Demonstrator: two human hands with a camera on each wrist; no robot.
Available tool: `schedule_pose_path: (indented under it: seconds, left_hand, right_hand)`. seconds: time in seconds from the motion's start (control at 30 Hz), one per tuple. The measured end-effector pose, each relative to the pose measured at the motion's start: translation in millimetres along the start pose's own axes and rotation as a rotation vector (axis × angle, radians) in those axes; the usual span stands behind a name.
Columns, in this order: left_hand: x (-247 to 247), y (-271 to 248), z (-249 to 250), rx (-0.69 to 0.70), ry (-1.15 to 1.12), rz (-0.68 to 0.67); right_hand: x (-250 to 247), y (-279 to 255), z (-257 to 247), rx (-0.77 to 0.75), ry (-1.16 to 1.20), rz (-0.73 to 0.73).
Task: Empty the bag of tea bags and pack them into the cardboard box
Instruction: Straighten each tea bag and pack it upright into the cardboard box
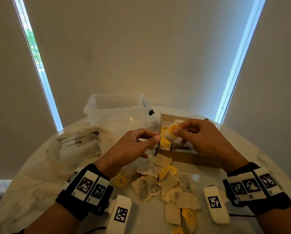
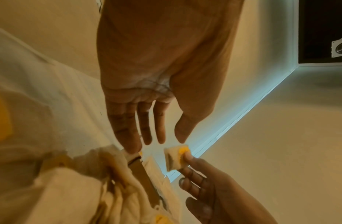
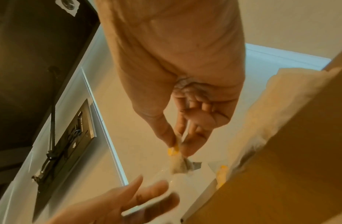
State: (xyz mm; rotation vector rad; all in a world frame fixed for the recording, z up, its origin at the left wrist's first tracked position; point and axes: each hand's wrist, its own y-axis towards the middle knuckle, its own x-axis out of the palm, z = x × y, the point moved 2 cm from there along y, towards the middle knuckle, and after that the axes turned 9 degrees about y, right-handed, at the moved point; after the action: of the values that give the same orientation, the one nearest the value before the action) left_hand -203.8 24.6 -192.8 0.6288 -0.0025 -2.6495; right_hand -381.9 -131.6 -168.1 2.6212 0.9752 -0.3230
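My right hand point(image 1: 176, 130) pinches one tea bag point(image 1: 169, 131) with a yellow tag between thumb and fingers, just above the left end of the open cardboard box point(image 1: 185, 157). The right wrist view shows this tea bag point(image 3: 178, 162) hanging from the fingertips point(image 3: 187, 151). Several tea bags stand inside the box. My left hand point(image 1: 155, 136) hovers just left of the held bag, holding nothing, with its fingers point(image 2: 160, 130) nearly straight. A loose pile of tea bags point(image 1: 160, 183) lies on the table in front of the box. The cloth bag point(image 1: 78, 144) lies flat at the left.
A clear plastic tub point(image 1: 117, 112) stands behind the hands, left of the box. Two white marker blocks point(image 1: 121, 213) point(image 1: 215, 203) lie on the round white table point(image 1: 242, 149) near its front edge. Window blinds rise close behind the table.
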Motion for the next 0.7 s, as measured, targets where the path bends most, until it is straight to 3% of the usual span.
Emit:
schedule_pose_path:
  seconds: [0.13,0.43,0.7]
  left_hand:
    - [5,1,-3,-0.072,0.061,-0.094]
    - [8,3,-7,-0.118,0.173,-0.162]
    - [8,4,-4,-0.094,0.245,-0.185]
  right_hand:
    - [-5,13,5,0.06,-0.133,-0.018]
    - [31,47,0,0.179,-0.58,-0.321]
    - [37,53,0,0.254,-0.661,-0.417]
